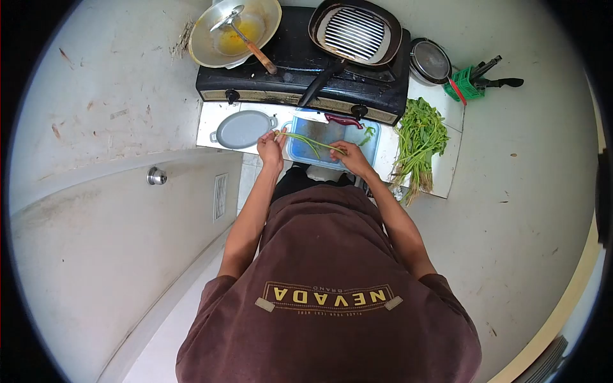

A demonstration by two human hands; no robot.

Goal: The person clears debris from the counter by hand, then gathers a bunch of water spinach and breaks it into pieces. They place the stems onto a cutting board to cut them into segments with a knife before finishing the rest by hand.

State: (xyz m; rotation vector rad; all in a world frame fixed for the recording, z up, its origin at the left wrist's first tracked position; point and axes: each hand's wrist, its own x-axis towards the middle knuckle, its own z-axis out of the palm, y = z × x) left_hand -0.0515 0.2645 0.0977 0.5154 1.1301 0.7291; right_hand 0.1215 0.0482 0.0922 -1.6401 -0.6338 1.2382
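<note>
Thin green stems (pixel 305 138) stretch between my two hands above a blue tray (pixel 298 152). My left hand (pixel 271 148) pinches their left end, beside a grey oval dish (pixel 241 129). Closed around the right part of a stem, my right hand (pixel 352 157) is over the tray's right side. A knife with a dark red handle (pixel 343 120) lies along the tray's back edge, its blade pointing left. Small green leaf pieces (pixel 367 135) rest in the tray's right part. To the right lies a large bunch of leafy greens (pixel 419 142) with roots toward me.
Behind the tray stands a black stove (pixel 255 86) carrying a wok (pixel 203 38) with a ladle (pixel 252 48) and a grill pan (pixel 354 32). Farther right are a strainer (pixel 431 62) and a green basket (pixel 461 86) with dark-handled utensils. A wall is at the left.
</note>
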